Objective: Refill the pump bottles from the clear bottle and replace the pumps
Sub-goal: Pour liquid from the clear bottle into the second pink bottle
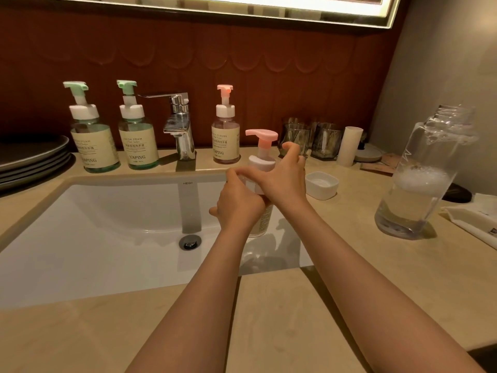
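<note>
So both hands are on the held bottle (261, 224), which is upright over the right edge of the sink (94, 238), just in front of the counter's (269, 319) back strip. The left hand (239, 203) grips the body, fingers curled round it near the shoulder. The right hand (285, 179) sits against the white collar of the pump (262, 137), and its fingers (291, 149) are spread and fanned out past it. I can't tell where the thumb is, it's hidden behind the hand. The pink pump head points left. The clear bottle (419, 184) stands well off to the right on the counter, cap off, part full with foam on top. Along the back there's a green bottle (92, 141), a 2nd green bottle (138, 141), the faucet (180, 125) and a pink bottle (226, 141), all 3 with pumps on. Right of the hands are a small white dish (321, 185), 2 glasses (295, 135) and a white tube (349, 145). Plates (32, 157) are stacked at the far left.
</note>
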`<state>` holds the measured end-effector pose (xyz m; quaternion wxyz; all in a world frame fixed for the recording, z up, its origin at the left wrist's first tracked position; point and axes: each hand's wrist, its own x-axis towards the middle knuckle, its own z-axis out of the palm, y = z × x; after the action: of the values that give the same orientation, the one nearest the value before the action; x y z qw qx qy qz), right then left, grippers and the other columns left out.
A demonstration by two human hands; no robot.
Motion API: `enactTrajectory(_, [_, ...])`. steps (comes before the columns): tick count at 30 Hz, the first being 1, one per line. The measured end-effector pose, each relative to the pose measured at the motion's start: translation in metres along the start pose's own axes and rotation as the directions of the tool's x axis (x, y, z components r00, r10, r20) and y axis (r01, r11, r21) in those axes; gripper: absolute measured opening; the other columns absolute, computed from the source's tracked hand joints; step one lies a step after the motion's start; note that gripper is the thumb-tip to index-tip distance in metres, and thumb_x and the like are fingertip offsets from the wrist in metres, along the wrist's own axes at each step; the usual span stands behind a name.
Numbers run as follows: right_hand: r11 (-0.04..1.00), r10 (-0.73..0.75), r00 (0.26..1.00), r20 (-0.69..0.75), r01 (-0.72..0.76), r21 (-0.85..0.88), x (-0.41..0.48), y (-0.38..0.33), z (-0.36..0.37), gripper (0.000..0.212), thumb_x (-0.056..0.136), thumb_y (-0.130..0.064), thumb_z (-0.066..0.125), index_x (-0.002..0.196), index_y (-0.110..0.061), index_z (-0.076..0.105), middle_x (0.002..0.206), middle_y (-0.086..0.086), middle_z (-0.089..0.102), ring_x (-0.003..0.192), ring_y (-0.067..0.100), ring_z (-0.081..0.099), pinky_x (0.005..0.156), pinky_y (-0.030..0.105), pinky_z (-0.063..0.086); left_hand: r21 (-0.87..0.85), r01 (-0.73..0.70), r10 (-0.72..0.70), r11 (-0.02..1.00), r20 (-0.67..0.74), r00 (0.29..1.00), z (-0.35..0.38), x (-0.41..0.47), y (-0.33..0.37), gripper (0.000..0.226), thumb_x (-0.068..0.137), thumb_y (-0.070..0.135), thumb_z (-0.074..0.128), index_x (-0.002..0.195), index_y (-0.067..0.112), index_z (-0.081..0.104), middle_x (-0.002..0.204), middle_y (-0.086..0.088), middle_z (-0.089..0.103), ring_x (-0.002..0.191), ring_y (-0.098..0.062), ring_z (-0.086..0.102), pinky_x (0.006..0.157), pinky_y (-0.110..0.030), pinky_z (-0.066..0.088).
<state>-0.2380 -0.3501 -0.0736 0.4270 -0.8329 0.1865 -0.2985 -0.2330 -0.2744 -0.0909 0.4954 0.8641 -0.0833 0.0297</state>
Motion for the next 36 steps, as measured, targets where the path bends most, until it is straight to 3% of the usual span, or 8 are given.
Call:
enactTrajectory(5, [0.996,-0.025,1.000,0.008,0.025,0.083,0.001,-0.001,-0.007,0.075,0.064,-0.035,0.081,0.122,-0.017,0.038,0.108,0.000,0.052,0.092,0.015,0.050,0.076,0.026,0.043,0.000,0.013,-0.013,1.000,0.016,1.000,-0.001,0.000,-0.001,0.071,0.073,0.032,0.075,0.130,0.024,0.033,0.133,-0.003,0.052,0.121,-0.026,0.046,0.096,-0.043,0.029])
enactTrajectory(9, [0.985,-0.028,0.995,0.100,0.011,0.170,0.000,-0.004,-0.005,0.070,0.067,-0.022,0.079,0.122,-0.017,0.037,0.118,0.005,0.054,0.101,0.019,0.054,0.081,0.028,0.047,-0.049,0.057,-0.055,0.997,0.029,0.998,-0.001,0.002,-0.001,0.068,0.076,0.030,0.073,0.130,0.023,0.033,0.131,-0.004,0.053,0.121,-0.028,0.046,0.098,-0.044,0.031])
enactTrajectory(12, [0.986,-0.005,0.987,0.160,-0.022,0.167,0.000,-0.003,-0.001,0.074,0.067,-0.029,0.081,0.125,-0.015,0.037,0.116,-0.001,0.049,0.100,0.015,0.049,0.080,0.025,0.045,-0.065,0.057,-0.055,0.996,0.029,0.998,0.000,0.002,-0.002,0.062,0.079,0.027,0.071,0.129,0.023,0.034,0.131,-0.003,0.053,0.121,-0.028,0.047,0.098,-0.046,0.033])
enactTrajectory(16, [0.998,0.023,0.999,0.048,-0.026,0.058,0.000,0.001,0.003,0.069,0.061,-0.043,0.083,0.108,-0.016,0.039,0.115,0.002,0.047,0.109,0.019,0.048,0.086,0.027,0.045,-0.085,0.030,-0.027,0.996,0.031,0.999,0.002,0.003,-0.005,0.061,0.079,0.024,0.069,0.130,0.023,0.034,0.135,-0.003,0.050,0.122,-0.027,0.047,0.101,-0.045,0.036])
enactTrajectory(20, [0.992,-0.010,0.998,0.056,0.003,0.125,0.000,-0.001,-0.005,0.060,0.067,-0.032,0.081,0.117,-0.015,0.052,0.115,0.001,0.058,0.096,0.012,0.052,0.075,0.022,0.044,-0.194,0.039,-0.031,0.980,0.048,0.998,0.001,0.005,-0.004,0.068,0.076,0.022,0.074,0.132,0.022,0.035,0.136,-0.005,0.049,0.122,-0.027,0.047,0.094,-0.038,0.041])
enactTrajectory(23, [0.976,-0.025,0.992,0.123,-0.002,0.218,-0.003,-0.003,-0.004,0.065,0.071,-0.022,0.077,0.127,-0.015,0.045,0.122,0.003,0.057,0.097,0.012,0.053,0.078,0.025,0.045,-0.246,0.049,-0.037,0.968,0.051,0.998,0.002,0.006,-0.006,0.063,0.078,0.019,0.073,0.129,0.021,0.036,0.135,-0.005,0.049,0.122,-0.027,0.047,0.092,-0.037,0.041])
enactTrajectory(29, [0.983,-0.046,0.996,0.078,0.031,0.180,-0.003,-0.003,-0.003,0.056,0.071,-0.030,0.079,0.116,-0.017,0.049,0.105,-0.005,0.054,0.091,0.010,0.052,0.063,0.014,0.038,-0.280,0.038,-0.024,0.959,0.053,0.998,0.005,0.007,-0.006,0.066,0.080,0.016,0.070,0.134,0.020,0.033,0.139,-0.005,0.045,0.125,-0.026,0.045,0.099,-0.041,0.043])
enactTrajectory(36, [0.969,-0.104,0.993,-0.046,0.112,0.219,0.001,-0.004,-0.015,0.058,0.075,-0.028,0.076,0.126,-0.013,0.054,0.110,-0.001,0.062,0.095,0.008,0.057,0.083,0.025,0.052,-0.278,0.042,-0.016,0.960,0.097,0.995,0.007,0.008,-0.009,0.078,0.070,0.024,0.079,0.134,0.021,0.035,0.137,-0.004,0.046,0.124,-0.025,0.045,0.096,-0.038,0.040])
